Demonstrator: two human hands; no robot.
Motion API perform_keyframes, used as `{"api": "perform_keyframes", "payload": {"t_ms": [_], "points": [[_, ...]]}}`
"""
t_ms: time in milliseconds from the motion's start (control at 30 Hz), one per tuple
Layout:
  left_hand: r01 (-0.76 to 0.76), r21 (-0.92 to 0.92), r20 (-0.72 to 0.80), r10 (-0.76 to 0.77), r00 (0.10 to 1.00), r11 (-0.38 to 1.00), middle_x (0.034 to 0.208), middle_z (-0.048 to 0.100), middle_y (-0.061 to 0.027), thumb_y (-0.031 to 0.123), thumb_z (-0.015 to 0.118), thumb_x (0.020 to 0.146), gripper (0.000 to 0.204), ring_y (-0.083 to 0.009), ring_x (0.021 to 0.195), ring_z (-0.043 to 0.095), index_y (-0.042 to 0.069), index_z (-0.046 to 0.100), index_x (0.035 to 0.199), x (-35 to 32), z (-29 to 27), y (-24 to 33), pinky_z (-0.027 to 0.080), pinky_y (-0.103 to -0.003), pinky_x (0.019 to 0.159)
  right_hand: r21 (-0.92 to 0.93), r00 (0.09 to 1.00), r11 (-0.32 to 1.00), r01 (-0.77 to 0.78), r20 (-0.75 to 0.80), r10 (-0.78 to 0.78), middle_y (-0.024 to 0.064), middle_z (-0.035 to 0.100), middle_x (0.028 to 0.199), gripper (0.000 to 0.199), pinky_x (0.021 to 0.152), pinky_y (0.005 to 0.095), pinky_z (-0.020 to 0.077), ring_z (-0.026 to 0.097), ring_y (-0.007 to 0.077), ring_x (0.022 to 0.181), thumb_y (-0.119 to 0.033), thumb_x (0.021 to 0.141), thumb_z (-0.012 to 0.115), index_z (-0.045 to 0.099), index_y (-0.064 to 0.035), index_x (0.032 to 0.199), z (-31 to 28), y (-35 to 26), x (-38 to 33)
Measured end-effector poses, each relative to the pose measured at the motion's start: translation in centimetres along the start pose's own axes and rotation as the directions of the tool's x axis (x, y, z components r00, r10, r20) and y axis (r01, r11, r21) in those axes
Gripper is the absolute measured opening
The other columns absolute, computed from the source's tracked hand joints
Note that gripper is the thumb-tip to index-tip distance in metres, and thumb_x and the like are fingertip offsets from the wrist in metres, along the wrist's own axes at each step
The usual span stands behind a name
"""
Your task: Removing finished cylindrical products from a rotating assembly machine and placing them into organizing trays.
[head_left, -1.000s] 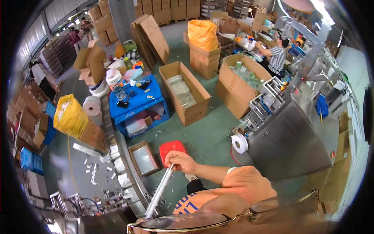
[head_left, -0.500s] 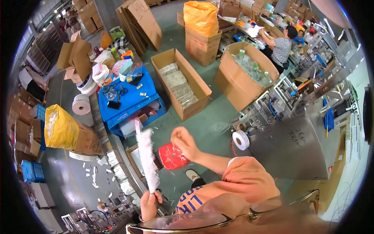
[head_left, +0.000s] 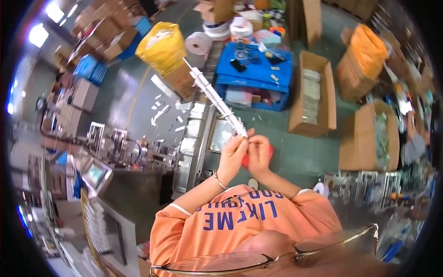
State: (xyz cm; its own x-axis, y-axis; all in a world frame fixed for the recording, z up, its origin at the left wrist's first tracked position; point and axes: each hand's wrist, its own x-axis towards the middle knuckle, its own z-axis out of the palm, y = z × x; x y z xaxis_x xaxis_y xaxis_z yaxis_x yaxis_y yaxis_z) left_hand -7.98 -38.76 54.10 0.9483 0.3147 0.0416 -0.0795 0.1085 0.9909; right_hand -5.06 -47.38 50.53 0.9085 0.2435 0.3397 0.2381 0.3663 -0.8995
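In front of my chest, both hands meet at the near end of a long thin rod strung with white, papery-looking pieces (head_left: 217, 102). The rod slants up and away to the left, its bare dark tip showing at the far end. My left hand (head_left: 233, 152) is closed round the near end, a bracelet on its wrist. My right hand (head_left: 259, 152) touches the left, fingertips pinched beside the rod's end; what they pinch is hidden. Behind my hands lies a red cushion-like thing (head_left: 246, 161), mostly covered.
Beyond the rod stand a blue crate (head_left: 254, 78) with items on top and an open carton of wrapped packs (head_left: 326, 115). A yellow sack (head_left: 161, 48) sits far left. White strips (head_left: 159, 113) litter the floor. A bench with small machines (head_left: 138, 159) is at left.
The view has swung left. My right hand has come from above the red thing to my left hand at the rod's end. The rod now tilts left instead of standing nearly upright.
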Motion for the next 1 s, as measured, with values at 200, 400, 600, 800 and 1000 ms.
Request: {"api": "perform_keyframes", "payload": {"t_ms": [200,400,600,800,1000], "points": [[-0.181,0.608,0.110,0.144,0.983,0.773,0.074,0.061,-0.0079,0.005,0.060,0.078,0.011,-0.0167,0.069,0.059,0.001,0.061,0.088,-2.7,-6.3,5.6,0.046,-0.025,0.064,0.069,0.981,0.987,-0.146,0.136,0.135,0.0008,0.049,0.072,0.009,0.050,0.0165,0.0324,0.043,0.0044,0.058,-0.010,0.090,0.042,0.043,-0.0084,0.099,-2.3,-2.2,3.6],[-0.562,0.813,0.370,0.612,0.699,0.151,0.075,0.058,-0.0039,0.011,0.065,0.067,0.013,-0.0214,0.081,0.054,0.008,0.062,0.079,-0.2,-7.2,12.8,0.041,-0.035,0.079,0.095,0.931,0.980,-0.176,0.338,0.135,0.0008,0.048,0.077,0.008,0.052,0.0172,0.0353,0.045,0.0052,0.061,-0.009,0.089,0.044,0.044,-0.0072,0.097,-1.7,-4.2,3.1],[-0.617,0.747,0.489,0.424,0.762,0.248,0.079,0.060,-0.0046,0.014,0.065,0.070,0.008,-0.0213,0.084,0.057,0.008,0.064,0.075,-2.8,-9.2,13.5,0.039,-0.040,0.087,0.147,0.897,0.972,-0.183,0.430,0.103,0.0008,0.047,0.080,0.008,0.053,0.0176,0.0351,0.044,0.0052,0.061,-0.009,0.089,0.044,0.045,-0.0066,0.097,-0.7,-5.7,1.2],[-0.598,0.778,0.472,0.448,0.759,0.192,0.081,0.061,-0.0037,0.017,0.064,0.072,0.010,-0.0193,0.086,0.057,0.011,0.064,0.080,-6.0,-6.5,13.1,0.037,-0.042,0.090,0.146,0.890,0.983,-0.112,0.454,0.035,0.0009,0.047,0.079,0.008,0.054,0.0174,0.0350,0.043,0.0048,0.060,-0.006,0.089,0.043,0.045,-0.0056,0.097,1.1,-7.7,-1.2],[-0.611,0.760,0.468,0.467,0.750,0.220,0.083,0.062,-0.0023,0.018,0.064,0.072,0.010,-0.0179,0.084,0.058,0.013,0.064,0.080,-8.9,-6.4,13.9,0.035,-0.045,0.093,0.124,0.901,0.989,-0.076,0.433,0.015,-0.0002,0.047,0.073,0.008,0.053,0.0179,0.0350,0.043,0.0042,0.059,-0.004,0.089,0.042,0.045,-0.0043,0.097,1.9,-8.4,-3.8]]}}
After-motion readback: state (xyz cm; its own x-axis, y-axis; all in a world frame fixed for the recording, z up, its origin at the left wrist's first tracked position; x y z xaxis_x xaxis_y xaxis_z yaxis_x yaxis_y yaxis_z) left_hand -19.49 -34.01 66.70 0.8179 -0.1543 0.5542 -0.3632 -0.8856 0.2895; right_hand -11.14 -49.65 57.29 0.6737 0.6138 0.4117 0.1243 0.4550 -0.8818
